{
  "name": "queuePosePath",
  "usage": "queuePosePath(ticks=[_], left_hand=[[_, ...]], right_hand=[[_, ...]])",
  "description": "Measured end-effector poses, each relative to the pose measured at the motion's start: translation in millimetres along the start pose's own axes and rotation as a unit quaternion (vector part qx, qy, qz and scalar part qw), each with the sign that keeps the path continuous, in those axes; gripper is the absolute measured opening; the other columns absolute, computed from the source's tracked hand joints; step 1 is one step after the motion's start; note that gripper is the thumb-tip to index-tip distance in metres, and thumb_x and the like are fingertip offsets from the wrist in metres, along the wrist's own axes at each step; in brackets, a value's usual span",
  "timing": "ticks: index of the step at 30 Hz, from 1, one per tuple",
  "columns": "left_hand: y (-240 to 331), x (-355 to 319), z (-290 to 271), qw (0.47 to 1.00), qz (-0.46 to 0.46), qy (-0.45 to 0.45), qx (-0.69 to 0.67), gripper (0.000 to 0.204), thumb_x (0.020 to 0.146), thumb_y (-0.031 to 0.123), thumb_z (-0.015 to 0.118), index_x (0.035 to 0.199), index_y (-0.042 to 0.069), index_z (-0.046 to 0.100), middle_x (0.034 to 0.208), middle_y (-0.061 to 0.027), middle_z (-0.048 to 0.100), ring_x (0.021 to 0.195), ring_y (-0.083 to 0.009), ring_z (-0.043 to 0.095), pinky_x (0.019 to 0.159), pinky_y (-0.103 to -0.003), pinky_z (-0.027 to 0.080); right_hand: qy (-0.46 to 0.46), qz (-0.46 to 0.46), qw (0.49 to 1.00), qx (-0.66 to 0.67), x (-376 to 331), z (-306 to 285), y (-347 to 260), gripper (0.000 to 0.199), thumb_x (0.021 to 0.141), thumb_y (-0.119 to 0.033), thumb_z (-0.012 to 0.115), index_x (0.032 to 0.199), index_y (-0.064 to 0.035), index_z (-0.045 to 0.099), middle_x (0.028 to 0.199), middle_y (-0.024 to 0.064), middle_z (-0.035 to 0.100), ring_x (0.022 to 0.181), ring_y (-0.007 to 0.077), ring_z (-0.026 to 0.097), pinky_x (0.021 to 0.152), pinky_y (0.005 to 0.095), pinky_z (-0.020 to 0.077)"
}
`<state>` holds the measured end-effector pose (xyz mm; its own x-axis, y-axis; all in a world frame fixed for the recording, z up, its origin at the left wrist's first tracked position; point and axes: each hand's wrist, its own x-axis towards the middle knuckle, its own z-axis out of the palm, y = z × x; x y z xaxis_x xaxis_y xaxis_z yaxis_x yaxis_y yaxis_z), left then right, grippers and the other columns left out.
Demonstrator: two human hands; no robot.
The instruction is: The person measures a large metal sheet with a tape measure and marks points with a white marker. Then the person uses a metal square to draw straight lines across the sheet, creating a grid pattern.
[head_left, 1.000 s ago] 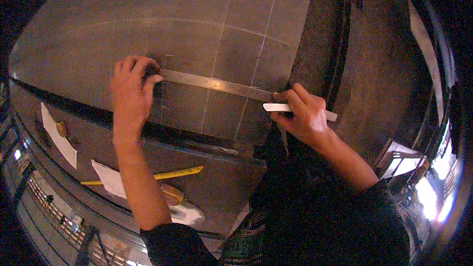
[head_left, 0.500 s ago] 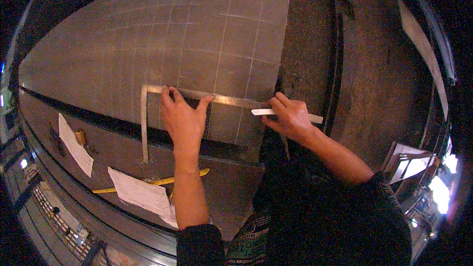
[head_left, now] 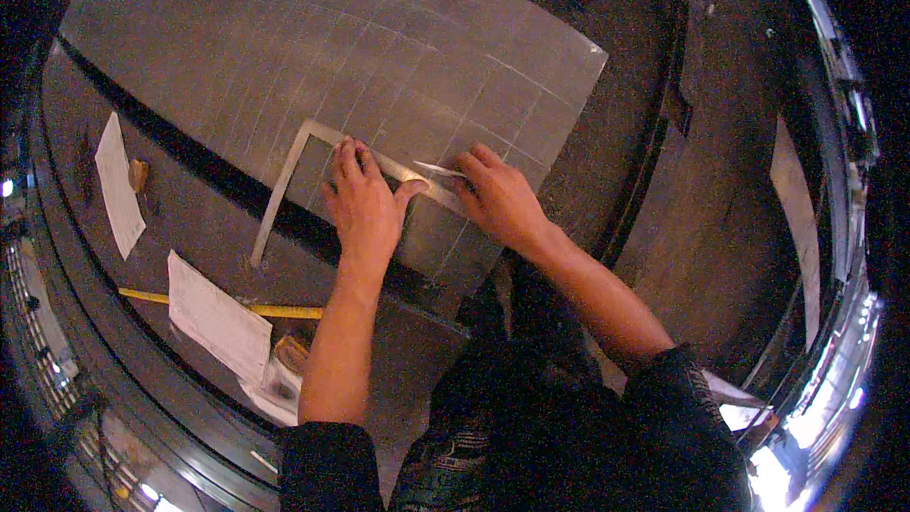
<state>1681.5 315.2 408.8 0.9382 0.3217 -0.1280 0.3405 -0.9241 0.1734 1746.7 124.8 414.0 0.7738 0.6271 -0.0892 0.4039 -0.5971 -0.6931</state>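
Note:
A large grey metal sheet (head_left: pixel 417 47), scored with a grid of thin pale lines, lies before me. On its near part rests an L-shaped steel square (head_left: pixel 282 193), one leg reaching back over the sheet's near edge. My left hand (head_left: pixel 365 213) holds the other leg down, fingertips on its far side and thumb stretched to the right. Just right of it, my right hand (head_left: pixel 502 197) pinches a flat white marking stick (head_left: pixel 438 170). The stick's tip points left, close to the square's far edge; whether it touches the sheet I cannot tell.
Sheets of paper (head_left: pixel 218 318) lie at the near left, over a yellow measuring strip (head_left: pixel 284 312). Farther left is another paper (head_left: pixel 118 185) beside a small orange-brown block (head_left: pixel 139 176). A dark gap runs under the sheet's near edge. A pale strip (head_left: pixel 796 218) curves along the right.
My right hand has moved left along the square with the white stick, closer to my left hand. The view has turned, so the sheet and square appear slanted. My left hand stays on the square.

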Motion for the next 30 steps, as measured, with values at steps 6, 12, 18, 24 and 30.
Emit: queuePosePath(ticks=[6,12,18,24,30], left_hand=[[-3.9,-4.0,9.9,1.0,-0.01,0.011,0.007,0.093,0.08,0.058,0.066,0.142,-0.006,0.04,0.15,-0.0176,0.034,0.141,-0.0337,0.032,0.106,-0.061,0.034],[-6.9,-7.6,7.0,1.0,-0.017,0.003,0.011,0.091,0.081,0.058,0.066,0.141,-0.006,0.041,0.15,-0.017,0.034,0.141,-0.0334,0.033,0.106,-0.061,0.035],[-9.2,-3.2,7.3,1.0,-0.014,0.012,0.016,0.092,0.08,0.06,0.065,0.141,-0.005,0.041,0.15,-0.0169,0.035,0.141,-0.0327,0.033,0.106,-0.061,0.033],[-10.4,-8.1,2.5,1.0,-0.012,0.013,-0.003,0.096,0.078,0.062,0.066,0.142,-0.005,0.04,0.15,-0.018,0.036,0.14,-0.0339,0.035,0.107,-0.063,0.032],[-27.5,-13.8,-11.2,0.996,0.017,0.053,-0.076,0.089,0.078,0.053,0.074,0.137,-0.007,0.045,0.146,-0.021,0.041,0.136,-0.0383,0.039,0.111,-0.053,0.033]], right_hand=[[-0.077,-0.039,0.996,0.004,10.0,6.7,-1.4,0.02,0.09,-0.014,0.059,0.107,-0.0029,0.059,0.098,0.0194,0.057,0.088,0.0429,0.062,0.075,0.0499,0.0511],[-0.312,0.028,0.915,-0.254,-28.9,-70.5,-34.6,0.018,0.083,-0.013,0.062,0.098,-0.0029,0.066,0.089,0.0185,0.067,0.083,0.0388,0.068,0.072,0.0483,0.0553],[-0.353,0.166,0.87,-0.3,-75.8,-117.1,-14.6,0.028,0.085,-0.02,0.064,0.104,0.0011,0.062,0.086,0.0207,0.069,0.085,0.04,0.068,0.075,0.0485,0.0547],[-0.107,0.187,0.973,-0.077,-127.9,-66.4,34.8,0.045,0.081,-0.039,0.075,0.101,-0.0016,0.058,0.093,0.0234,0.066,0.089,0.041,0.066,0.075,0.0467,0.0521],[-0.026,0.079,0.996,-0.03,-151.6,-14.7,46.0,0.043,0.068,-0.033,0.085,0.082,-0.003,0.057,0.073,0.0146,0.056,0.065,0.0346,0.058,0.056,0.041,0.0463]])
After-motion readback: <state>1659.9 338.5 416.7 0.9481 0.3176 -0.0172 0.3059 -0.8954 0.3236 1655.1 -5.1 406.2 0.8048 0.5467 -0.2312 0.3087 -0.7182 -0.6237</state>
